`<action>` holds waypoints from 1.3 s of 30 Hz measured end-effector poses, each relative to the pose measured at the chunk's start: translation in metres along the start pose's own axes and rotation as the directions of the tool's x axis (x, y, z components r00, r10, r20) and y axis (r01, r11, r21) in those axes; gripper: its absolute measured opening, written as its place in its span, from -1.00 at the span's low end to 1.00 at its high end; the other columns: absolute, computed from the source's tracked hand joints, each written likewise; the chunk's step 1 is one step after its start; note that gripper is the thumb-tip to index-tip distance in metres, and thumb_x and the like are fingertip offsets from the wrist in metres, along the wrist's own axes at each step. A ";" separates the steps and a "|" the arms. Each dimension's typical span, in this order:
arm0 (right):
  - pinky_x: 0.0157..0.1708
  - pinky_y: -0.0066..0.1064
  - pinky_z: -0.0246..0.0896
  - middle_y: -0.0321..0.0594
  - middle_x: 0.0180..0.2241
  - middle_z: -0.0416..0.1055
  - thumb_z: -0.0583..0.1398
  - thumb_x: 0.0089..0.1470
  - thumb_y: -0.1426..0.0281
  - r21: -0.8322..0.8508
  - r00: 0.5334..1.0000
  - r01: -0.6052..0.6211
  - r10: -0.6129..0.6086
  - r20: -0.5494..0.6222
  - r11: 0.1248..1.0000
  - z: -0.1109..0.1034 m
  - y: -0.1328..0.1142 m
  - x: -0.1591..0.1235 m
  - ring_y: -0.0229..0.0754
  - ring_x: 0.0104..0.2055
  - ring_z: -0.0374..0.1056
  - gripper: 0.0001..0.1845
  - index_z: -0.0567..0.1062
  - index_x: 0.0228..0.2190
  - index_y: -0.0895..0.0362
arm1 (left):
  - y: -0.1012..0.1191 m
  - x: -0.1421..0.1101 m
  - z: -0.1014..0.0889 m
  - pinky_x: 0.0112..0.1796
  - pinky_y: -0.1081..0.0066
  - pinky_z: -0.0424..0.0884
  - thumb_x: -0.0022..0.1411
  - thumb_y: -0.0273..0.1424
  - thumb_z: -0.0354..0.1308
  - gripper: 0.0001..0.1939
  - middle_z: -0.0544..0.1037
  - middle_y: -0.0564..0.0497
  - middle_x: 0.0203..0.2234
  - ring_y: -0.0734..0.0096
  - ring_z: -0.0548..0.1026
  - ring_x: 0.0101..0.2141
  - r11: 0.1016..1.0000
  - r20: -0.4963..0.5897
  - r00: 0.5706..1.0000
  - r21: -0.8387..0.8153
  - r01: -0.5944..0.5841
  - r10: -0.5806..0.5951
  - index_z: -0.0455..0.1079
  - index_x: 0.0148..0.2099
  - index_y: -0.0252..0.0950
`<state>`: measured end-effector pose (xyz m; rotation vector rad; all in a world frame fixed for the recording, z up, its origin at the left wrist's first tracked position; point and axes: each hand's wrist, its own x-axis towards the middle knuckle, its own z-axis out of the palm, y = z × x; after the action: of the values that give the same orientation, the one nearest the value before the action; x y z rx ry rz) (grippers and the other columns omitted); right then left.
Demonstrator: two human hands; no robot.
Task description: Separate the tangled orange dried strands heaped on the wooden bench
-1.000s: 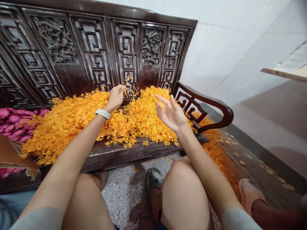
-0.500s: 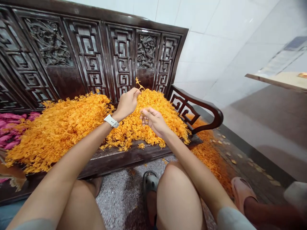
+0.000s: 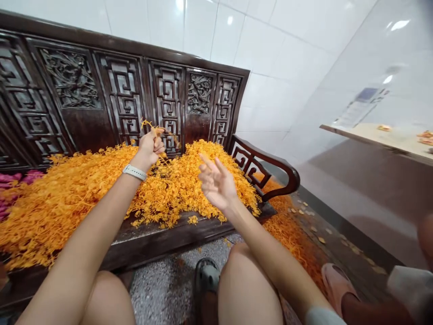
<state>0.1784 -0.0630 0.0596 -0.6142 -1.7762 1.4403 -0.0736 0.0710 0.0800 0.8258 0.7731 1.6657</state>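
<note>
A small tuft of dried orange strands [image 3: 156, 131] is gripped in the closed left hand [image 3: 150, 149] above the heap of the same strands [image 3: 182, 189] on the seat of the carved dark-wood bench [image 3: 162, 241], its long axis lying roughly level along the backrest. The right hand [image 3: 216, 183] is held wide open, nothing gripped, over the heap, nearer the bench's armrest [image 3: 286, 167].

There are two bare hands, the left hand [image 3: 150, 149] and the right hand [image 3: 218, 185], and one white watch [image 3: 134, 172]. One carved wooden settee [image 3: 135, 55] has two relief panels [image 3: 71, 78] (the orange strands [image 3: 189, 180] are far too many to count). Below it are one dark sandal [image 3: 206, 276] and one pink slipper [image 3: 334, 286].
</note>
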 end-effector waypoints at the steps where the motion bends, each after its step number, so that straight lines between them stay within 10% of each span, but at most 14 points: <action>1: -0.59 -0.46 0.12 -0.30 -0.42 0.46 0.16 0.33 -0.10 0.092 0.997 -0.020 0.026 -0.074 0.996 -0.005 0.007 0.008 -0.26 -0.52 0.18 -0.51 0.55 -0.01 -0.01 | 0.002 -0.004 0.005 -0.67 0.53 -0.15 0.64 -0.36 -0.07 -0.57 0.00 0.25 -0.79 0.58 -0.12 -0.75 0.995 0.038 0.997 -0.082 0.062 -0.060 0.45 -0.31 -0.27; 5: -0.59 -0.45 0.05 -0.33 -0.32 0.41 0.33 0.23 0.07 0.300 0.934 -0.113 0.204 -0.293 0.947 -0.002 0.031 0.026 -0.30 -0.52 0.10 -0.48 0.41 0.11 -0.01 | 0.006 -0.022 0.026 -0.70 0.57 -0.10 0.67 -0.36 -0.14 -0.52 0.00 0.23 -0.79 0.61 -0.06 -0.77 0.961 0.133 0.977 -0.199 0.192 -0.168 0.46 -0.30 -0.29; 12: -0.04 -0.19 0.33 -0.09 0.09 0.38 0.38 0.27 0.05 -0.401 0.926 0.009 -0.159 -0.341 0.916 -0.009 0.046 0.025 -0.05 -0.03 0.33 -0.43 0.46 0.20 -0.04 | -0.009 -0.053 0.059 -0.68 0.57 -0.12 0.68 -0.30 -0.14 -0.55 -0.01 0.24 -0.75 0.60 -0.08 -0.74 0.909 0.306 0.900 -0.181 0.376 -0.311 0.41 -0.26 -0.29; 18: -0.35 -0.32 0.05 -0.35 -0.45 0.22 0.26 0.37 -0.05 -0.338 0.930 0.096 -0.205 -0.304 0.936 -0.017 0.058 0.029 -0.19 -0.40 0.11 -0.58 0.43 -0.29 0.02 | -0.034 -0.072 0.077 -0.67 0.56 -0.11 0.66 -0.14 0.00 -0.59 0.02 0.26 -0.73 0.61 -0.07 -0.73 0.882 0.347 0.856 -0.137 0.450 -0.383 0.38 -0.22 -0.28; 24: -0.36 -0.30 -0.03 -0.32 -0.52 0.13 0.20 0.43 0.05 -0.566 0.844 0.115 -0.381 -0.378 0.817 -0.019 0.044 0.026 -0.19 -0.45 0.03 -0.48 0.27 -0.50 0.02 | -0.041 -0.069 0.076 -0.64 0.55 -0.18 0.67 -0.23 -0.01 -0.65 -0.01 0.27 -0.74 0.63 -0.09 -0.74 0.955 0.271 0.930 -0.093 0.283 -0.249 0.38 -0.21 -0.26; 31: -0.28 -0.29 0.26 -0.23 -0.40 0.51 0.14 0.32 0.45 -0.603 0.931 0.366 -0.289 0.225 0.709 0.047 0.000 -0.007 -0.16 -0.36 0.35 -0.78 0.55 -0.33 0.00 | -0.088 -0.036 0.061 -0.64 0.55 -0.12 0.64 -0.39 0.00 -0.69 0.08 0.27 -0.73 0.63 -0.02 -0.75 0.978 0.048 0.977 0.042 0.205 -0.207 0.35 -0.25 -0.24; 36: -0.28 -0.45 0.37 -0.23 -0.31 0.64 0.27 0.40 0.36 -0.064 0.584 0.188 -0.059 0.810 0.980 0.055 -0.018 -0.020 -0.27 -0.31 0.53 -0.84 0.67 -0.23 0.09 | -0.091 -0.005 0.039 -0.63 0.54 -0.14 0.66 -0.39 -0.08 -0.63 0.03 0.28 -0.77 0.63 -0.07 -0.75 0.968 -0.118 0.963 -0.099 0.230 -0.241 0.32 -0.29 -0.26; 37: -0.35 -0.47 0.35 -0.25 -0.36 0.62 0.32 0.37 0.31 0.021 0.612 0.093 -0.074 0.787 0.995 0.041 -0.014 -0.014 -0.29 -0.37 0.51 -0.84 0.67 -0.26 0.10 | -0.086 -0.003 0.037 -0.63 0.54 -0.15 0.66 -0.38 -0.08 -0.62 0.03 0.29 -0.78 0.63 -0.08 -0.76 0.969 -0.101 0.968 -0.118 0.217 -0.229 0.33 -0.29 -0.26; 39: -0.50 -0.50 0.25 -0.31 -0.43 0.55 0.35 0.32 0.19 0.199 0.912 0.012 -0.092 0.401 0.980 0.006 0.002 0.003 -0.33 -0.50 0.37 -0.78 0.65 -0.28 0.07 | -0.071 -0.002 0.037 -0.65 0.54 -0.16 0.66 -0.38 -0.08 -0.62 0.03 0.28 -0.77 0.64 -0.08 -0.76 0.966 -0.065 0.975 -0.164 0.200 -0.213 0.34 -0.29 -0.27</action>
<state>0.1719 -0.0636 0.0580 -0.1660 -1.9139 1.7741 -0.0051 0.0879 0.0414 0.5502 0.7482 1.5581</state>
